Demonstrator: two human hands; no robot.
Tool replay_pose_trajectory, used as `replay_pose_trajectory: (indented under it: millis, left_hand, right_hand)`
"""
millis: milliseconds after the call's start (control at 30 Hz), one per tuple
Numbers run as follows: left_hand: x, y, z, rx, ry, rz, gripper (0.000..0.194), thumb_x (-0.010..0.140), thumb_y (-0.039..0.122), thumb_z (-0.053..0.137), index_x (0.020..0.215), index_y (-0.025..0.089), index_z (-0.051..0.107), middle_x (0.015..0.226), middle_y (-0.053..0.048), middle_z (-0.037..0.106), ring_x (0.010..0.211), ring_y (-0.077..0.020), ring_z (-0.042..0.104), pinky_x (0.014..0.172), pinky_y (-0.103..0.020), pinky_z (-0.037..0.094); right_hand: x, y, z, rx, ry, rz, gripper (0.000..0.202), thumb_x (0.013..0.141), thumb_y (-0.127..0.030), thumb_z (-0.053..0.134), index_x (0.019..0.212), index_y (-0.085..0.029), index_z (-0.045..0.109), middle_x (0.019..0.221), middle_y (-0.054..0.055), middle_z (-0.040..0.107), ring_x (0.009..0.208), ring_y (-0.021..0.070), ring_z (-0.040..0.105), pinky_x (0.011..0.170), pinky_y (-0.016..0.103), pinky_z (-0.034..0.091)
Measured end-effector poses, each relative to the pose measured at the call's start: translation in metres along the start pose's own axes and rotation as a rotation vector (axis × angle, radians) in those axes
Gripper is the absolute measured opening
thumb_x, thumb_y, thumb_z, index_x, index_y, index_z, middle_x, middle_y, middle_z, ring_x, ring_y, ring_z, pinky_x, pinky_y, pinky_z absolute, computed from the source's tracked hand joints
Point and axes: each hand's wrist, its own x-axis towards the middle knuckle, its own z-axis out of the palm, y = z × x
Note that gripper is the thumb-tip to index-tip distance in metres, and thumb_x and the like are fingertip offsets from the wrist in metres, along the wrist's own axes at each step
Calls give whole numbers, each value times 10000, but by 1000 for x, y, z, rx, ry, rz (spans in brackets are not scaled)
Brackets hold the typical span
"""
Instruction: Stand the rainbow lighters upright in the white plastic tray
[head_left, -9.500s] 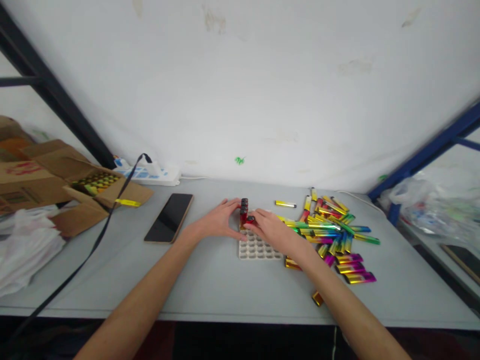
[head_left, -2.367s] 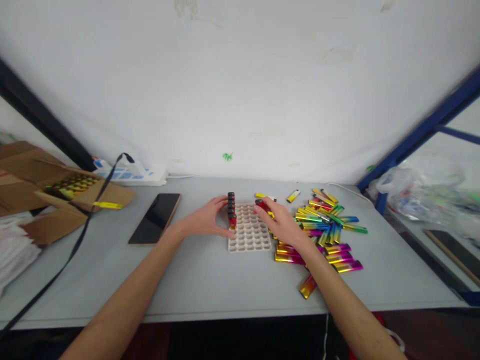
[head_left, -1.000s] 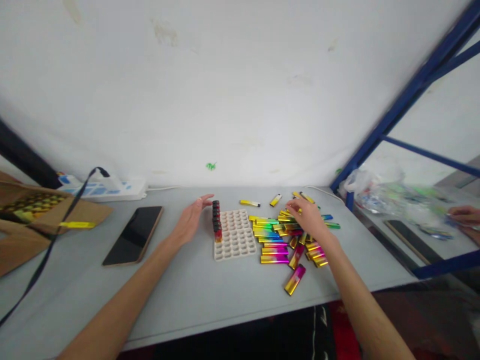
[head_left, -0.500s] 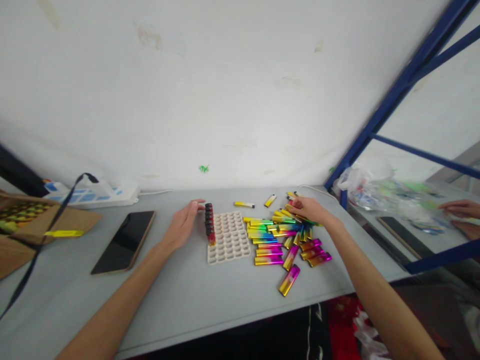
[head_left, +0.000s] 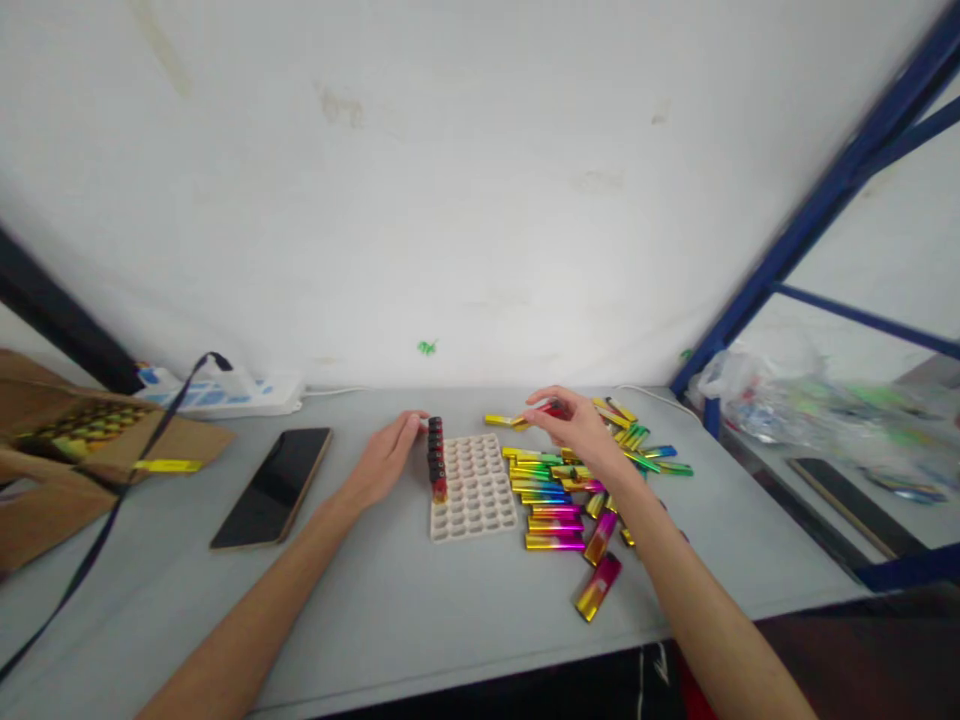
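A white tray (head_left: 474, 487) with rows of small slots lies on the table. Along its left edge stands a column of red-and-gold lighters (head_left: 437, 462), black tops up. My left hand (head_left: 384, 458) rests beside the far end of that column, fingers stretched toward it; no lighter shows in its grip. Over the table just beyond the tray's right side, my right hand (head_left: 574, 428) pinches a red-and-yellow lighter (head_left: 541, 411). Beneath and around that forearm lies a loose pile of shiny lighters (head_left: 551, 490) in gold, green, blue and magenta.
A black phone (head_left: 271, 490) lies on the left. Behind it sits a white power strip (head_left: 262, 392). An open cardboard box (head_left: 202, 440) with yellow-and-black items and a dark strap stands far left. Blue frame bars (head_left: 806, 235) and plastic bags (head_left: 780, 390) are at right.
My right hand has left the back of the pile and moved left toward the tray, with a lighter in its fingers. My left hand stays by the column. The view has shifted slightly.
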Motion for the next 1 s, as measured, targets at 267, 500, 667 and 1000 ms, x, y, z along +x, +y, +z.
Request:
replay_pose_trajectory:
  millis: [267,500,667,1000]
  left_hand:
    - [0,0,-3,-18,-24,-15,663,1047,693,254,1244,218,672,1148,-85,793,1136,-281,719,1126,-461,504]
    - [1,-3,-2,-18,-39,-13,687,1045,701,257,1161,213,727,1196,-100,793,1190,-297,703,1148,-461,496]
    - [2,0,-2,1,-31,-1,684,1040,701,259,1105,216,737,1202,-101,794,1176,-299,703,1143,-466,502]
    - [1,0,-1,15,-39,0,689,1032,727,242,1028,227,716,1116,-100,791,1143,-305,697,1126,-471,505]
  right_hand:
    - [-14,5,46,268,-346,28,495,931,-695,671,936,-200,662,937,42,700,877,199,668,808,362,592]
    - [-20,17,65,250,-325,107,570,896,-793,629,830,-265,425,664,-80,398,535,108,396,505,252,422]
    - [-20,24,71,84,-143,62,569,959,-773,501,737,-258,401,633,-61,346,559,123,327,502,260,283]
    - [-22,27,74,-161,43,48,346,885,-429,478,602,-251,386,600,-45,316,605,145,346,574,283,243]
